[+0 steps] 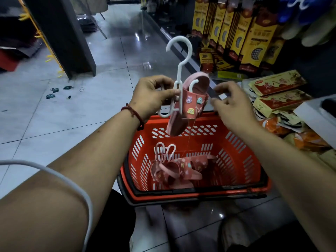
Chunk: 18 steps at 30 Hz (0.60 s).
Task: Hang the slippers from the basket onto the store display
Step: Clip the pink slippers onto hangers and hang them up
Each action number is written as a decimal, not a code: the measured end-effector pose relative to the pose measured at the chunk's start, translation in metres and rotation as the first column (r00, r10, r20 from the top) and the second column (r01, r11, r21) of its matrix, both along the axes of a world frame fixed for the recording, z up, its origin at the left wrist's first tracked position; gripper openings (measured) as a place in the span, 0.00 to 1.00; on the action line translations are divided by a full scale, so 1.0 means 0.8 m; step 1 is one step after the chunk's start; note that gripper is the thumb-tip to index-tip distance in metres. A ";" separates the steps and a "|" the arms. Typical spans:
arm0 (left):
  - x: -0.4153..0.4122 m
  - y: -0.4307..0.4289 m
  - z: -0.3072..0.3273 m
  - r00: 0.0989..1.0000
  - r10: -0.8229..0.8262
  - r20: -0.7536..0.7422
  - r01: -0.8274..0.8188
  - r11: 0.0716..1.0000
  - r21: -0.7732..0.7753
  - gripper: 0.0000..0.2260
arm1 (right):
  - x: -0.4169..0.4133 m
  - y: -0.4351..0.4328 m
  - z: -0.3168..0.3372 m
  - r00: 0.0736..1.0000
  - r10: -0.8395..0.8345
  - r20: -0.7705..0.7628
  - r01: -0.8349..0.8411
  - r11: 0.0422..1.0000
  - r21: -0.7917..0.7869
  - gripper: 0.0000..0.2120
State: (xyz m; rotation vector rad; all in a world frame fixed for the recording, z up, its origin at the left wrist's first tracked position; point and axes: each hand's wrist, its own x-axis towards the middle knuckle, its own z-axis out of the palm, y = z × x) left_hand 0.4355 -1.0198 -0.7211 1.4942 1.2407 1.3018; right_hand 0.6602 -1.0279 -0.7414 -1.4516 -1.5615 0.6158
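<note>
- One pink slipper [189,104] with small cartoon charms hangs from a white plastic hanger [179,70], held in the air above the far rim of a red basket [236,153].
- The left hand [154,93] pinches the hanger's lower stem between thumb and fingers, with the hook pointing up.
- The right hand [231,104] is just beside the slipper with its fingers curled and fingertips drawn together; whether they grip anything cannot be told.
- A thin thread runs from the raised slipper down into the basket.
- More pink slippers [181,168] lie in the basket bottom, with white hanger loops sticking up beside them.
- The basket sits on a glossy tiled floor [72,115].
- Yellow-and-brown boxed goods [254,42] fill the store display to the right.
- A red cord bracelet [134,115] circles the left wrist.
</note>
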 end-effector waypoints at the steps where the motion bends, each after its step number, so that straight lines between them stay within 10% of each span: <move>1: -0.001 0.001 0.000 1.000 0.011 0.019 -0.012 1.000 0.007 0.06 | 0.001 -0.003 -0.003 0.995 -0.096 0.027 0.094 0.994 0.060 0.09; 9: -0.001 0.012 0.003 0.997 0.020 0.069 -0.024 0.998 0.055 0.07 | -0.030 -0.011 -0.135 0.945 0.253 0.209 -0.051 0.742 -0.668 0.08; 18: -0.011 0.005 0.041 0.980 -0.094 0.173 0.068 0.987 0.146 0.07 | -0.035 0.006 -0.179 0.758 0.423 0.497 -0.075 0.813 -0.577 0.41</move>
